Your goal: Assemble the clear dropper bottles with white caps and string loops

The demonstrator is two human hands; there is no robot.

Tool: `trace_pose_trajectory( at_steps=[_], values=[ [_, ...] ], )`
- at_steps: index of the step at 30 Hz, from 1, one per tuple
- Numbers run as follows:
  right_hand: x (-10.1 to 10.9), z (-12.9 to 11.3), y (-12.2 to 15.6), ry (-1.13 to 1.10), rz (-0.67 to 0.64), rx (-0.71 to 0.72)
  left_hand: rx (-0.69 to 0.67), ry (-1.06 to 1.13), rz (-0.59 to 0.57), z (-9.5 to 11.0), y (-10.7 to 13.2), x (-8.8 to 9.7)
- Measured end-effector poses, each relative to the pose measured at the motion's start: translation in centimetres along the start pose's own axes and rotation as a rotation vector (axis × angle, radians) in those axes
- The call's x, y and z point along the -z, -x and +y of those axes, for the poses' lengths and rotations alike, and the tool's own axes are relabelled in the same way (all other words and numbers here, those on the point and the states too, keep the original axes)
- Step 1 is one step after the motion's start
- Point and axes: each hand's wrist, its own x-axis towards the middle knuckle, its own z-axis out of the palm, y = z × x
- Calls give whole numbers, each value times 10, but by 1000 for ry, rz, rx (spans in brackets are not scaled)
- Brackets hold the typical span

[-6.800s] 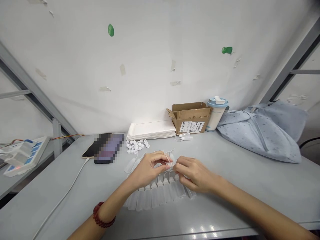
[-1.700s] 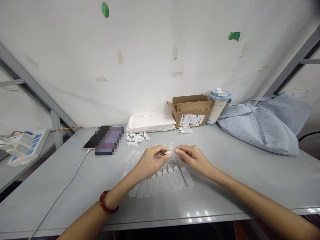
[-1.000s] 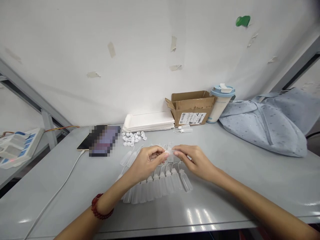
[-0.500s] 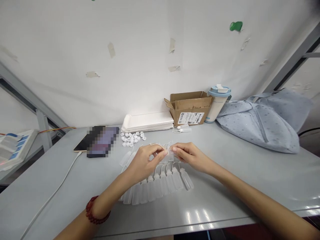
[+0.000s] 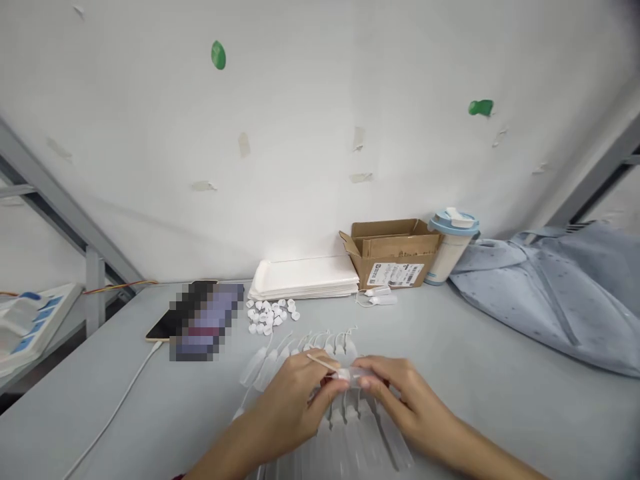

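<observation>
My left hand (image 5: 303, 393) pinches the white neck end of a small translucent plastic bottle (image 5: 356, 375), and a thin pale cord (image 5: 323, 363) sticks out from there to the upper left. Around the body of the same bottle, my right hand (image 5: 407, 397) has its fingers and thumb closed. The bottle lies about sideways between the two hands. Similar bottles with white cords lie in a row behind the hands, such as a bottle at the left end (image 5: 254, 367). A nearer row (image 5: 340, 443) is partly covered by my hands and arms.
Small white caps (image 5: 270, 315) lie in a loose pile before a stack of white trays (image 5: 305, 279). Along the wall stand an open cardboard box (image 5: 395, 257) and a blue-lidded cup (image 5: 450, 247), beside a grey-blue cloth bag (image 5: 545, 293). Phones (image 5: 205, 327) and a cable lie left.
My view has tilted upward, so the table sits lower in it. The hands have moved slightly apart, and the bottle between them now shows more clearly, its cord pointing up left.
</observation>
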Motion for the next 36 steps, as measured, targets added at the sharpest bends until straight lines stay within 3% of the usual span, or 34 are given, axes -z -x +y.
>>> trace_pose_trajectory(
  at_steps=[7,12,15,20,23,26,27,30,33,36],
  values=[
    [4,-3,5,-135,-80,-144,-88,-71,10,6,4,-2],
    [10,-2,-3,-401,-159,-288,-146,-192,18,11,4,-2],
    [17,4,-5,-563,-273,-359,-230,-247,32,15,3,-6],
    [30,14,-3,-631,-378,-360,-358,-379,103,21,3,-20],
    [38,19,-4,-608,-393,-347,-378,-421,177,19,0,-19],
    [49,27,-10,-471,-180,-270,-329,-405,295,4,-5,-5],
    [53,31,-12,-365,-73,-233,-241,-405,332,-5,-7,3],
    [66,50,-21,-22,249,-225,52,-492,291,-35,-10,24],
    [73,75,-28,215,387,-156,235,-481,214,-62,-12,36],
    [72,96,-32,445,424,-26,277,-439,130,-77,-17,37]
  ],
)
